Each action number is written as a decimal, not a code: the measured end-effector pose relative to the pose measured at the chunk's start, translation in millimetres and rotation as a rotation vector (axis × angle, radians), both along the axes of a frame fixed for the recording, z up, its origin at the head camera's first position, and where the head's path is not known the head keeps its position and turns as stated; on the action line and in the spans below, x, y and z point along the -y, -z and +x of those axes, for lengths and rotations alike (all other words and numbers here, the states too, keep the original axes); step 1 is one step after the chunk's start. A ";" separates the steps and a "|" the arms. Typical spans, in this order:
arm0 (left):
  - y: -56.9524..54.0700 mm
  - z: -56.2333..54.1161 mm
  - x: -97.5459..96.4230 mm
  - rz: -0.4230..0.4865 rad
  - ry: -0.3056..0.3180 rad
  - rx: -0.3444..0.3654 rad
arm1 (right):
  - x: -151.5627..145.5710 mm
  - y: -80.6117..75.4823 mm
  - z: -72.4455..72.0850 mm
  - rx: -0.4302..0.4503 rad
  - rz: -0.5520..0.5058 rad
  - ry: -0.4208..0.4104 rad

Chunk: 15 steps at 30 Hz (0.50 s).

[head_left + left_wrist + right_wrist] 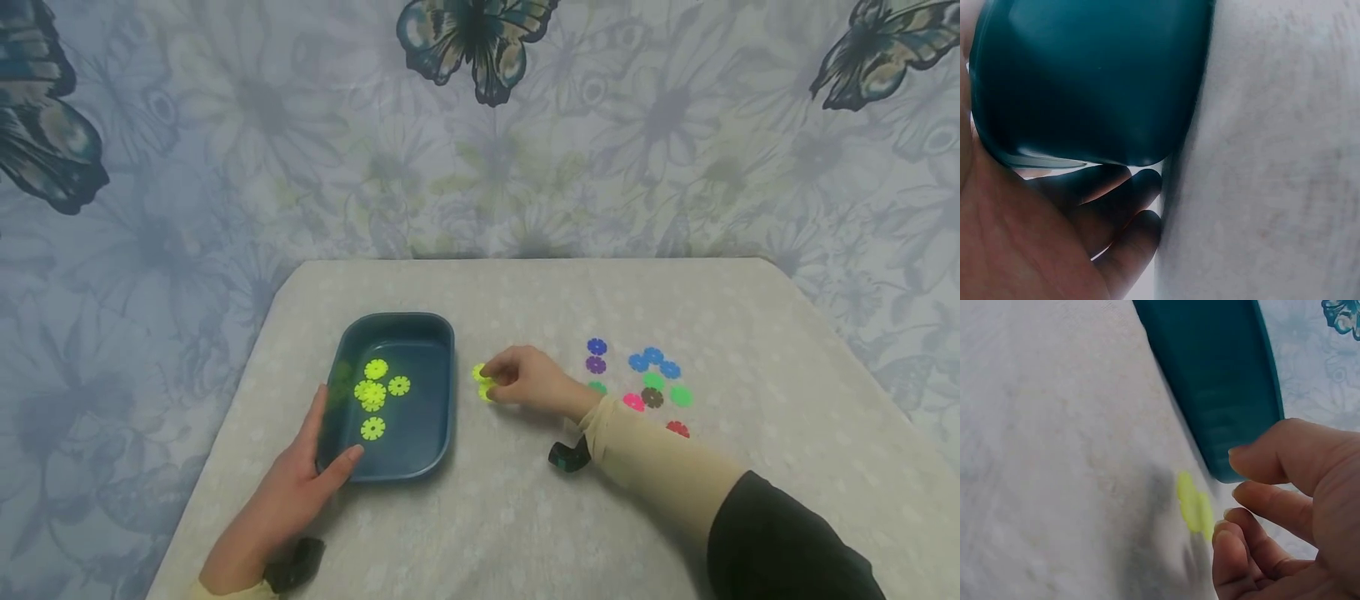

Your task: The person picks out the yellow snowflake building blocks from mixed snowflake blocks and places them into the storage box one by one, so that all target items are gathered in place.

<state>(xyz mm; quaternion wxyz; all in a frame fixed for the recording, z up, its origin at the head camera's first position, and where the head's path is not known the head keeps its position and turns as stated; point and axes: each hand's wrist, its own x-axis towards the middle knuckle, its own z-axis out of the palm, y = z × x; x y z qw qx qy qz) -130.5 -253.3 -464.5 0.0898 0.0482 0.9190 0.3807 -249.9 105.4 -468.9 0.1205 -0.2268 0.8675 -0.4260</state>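
A dark teal tray [411,454] stands left of the table's middle, with several yellow notched plastic discs [372,428] lying inside, some overlapping. My left hand [288,487] holds the tray's near left side, thumb over the rim. In the left wrist view, its fingers bend along the outside of the wall. Just right of the tray, yellow discs [1190,503] lie on the cloth, partly hidden in the head view by my right hand [534,382]. That hand hovers close to them. Its thumb and fingers are bent but apart, and nothing shows between them.
Farther right lie loose discs: blue ones [653,356], purple [596,365], green [681,396], pink [633,402], brown [652,397] and red [678,429]. My right forearm passes in front of some. A pale cloth [480,533] covers the table; a patterned wall covering [525,183] rises behind.
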 end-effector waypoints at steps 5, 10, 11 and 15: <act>1.4 1.8 -1.1 -0.002 -0.006 0.009 | 5.0 8.1 5.9 -0.030 0.036 0.022; 0.2 1.9 -2.3 -0.003 -0.010 0.034 | 10.1 14.6 9.9 -0.096 0.086 0.027; 0.0 1.8 -2.3 -0.007 -0.011 0.037 | 10.9 15.5 10.3 -0.113 0.093 0.029; -0.2 1.5 -2.2 -0.011 -0.014 0.046 | 12.3 18.4 10.7 -0.160 0.129 0.035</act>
